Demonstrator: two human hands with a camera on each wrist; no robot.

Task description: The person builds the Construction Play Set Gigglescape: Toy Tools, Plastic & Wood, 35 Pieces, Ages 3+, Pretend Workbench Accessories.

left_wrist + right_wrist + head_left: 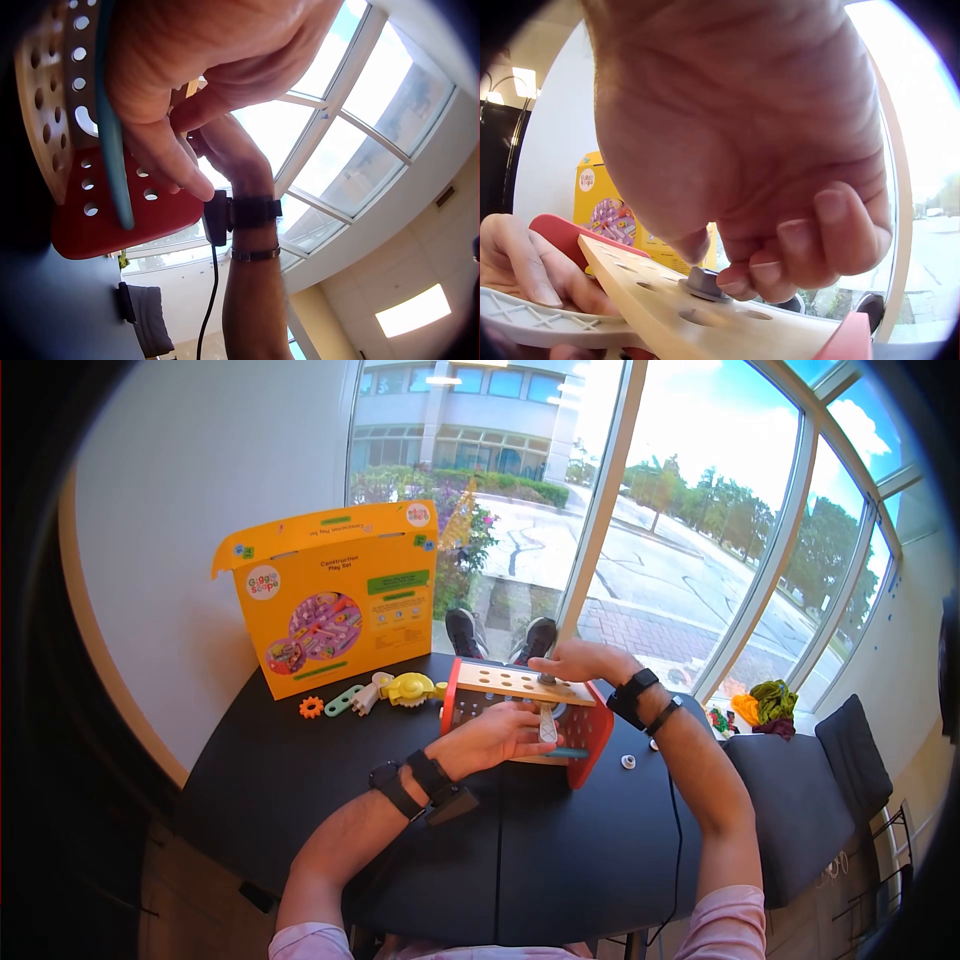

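A toy workbench with red side panels (592,745) and a holed wooden top (485,678) stands on the black table. At the right part of that top, my right hand (585,660) pinches a grey bolt (705,285) with thumb and fingertips. The bolt's head shows above the board; its shank is hidden. My left hand (495,732) is in front of the bench, below the top, and grips a pale plastic piece with a criss-cross ribbed handle (548,723). The piece's far end is tucked under the board edge. A teal bar (112,142) crosses the bench front.
Left of the bench lie an orange gear (312,707), a green strip (343,700) and yellow toy parts (410,689), before an upright yellow box (335,600). Small white round pieces (628,762) sit to the right, near a black cable (676,810). A grey chair (790,795) stands beyond.
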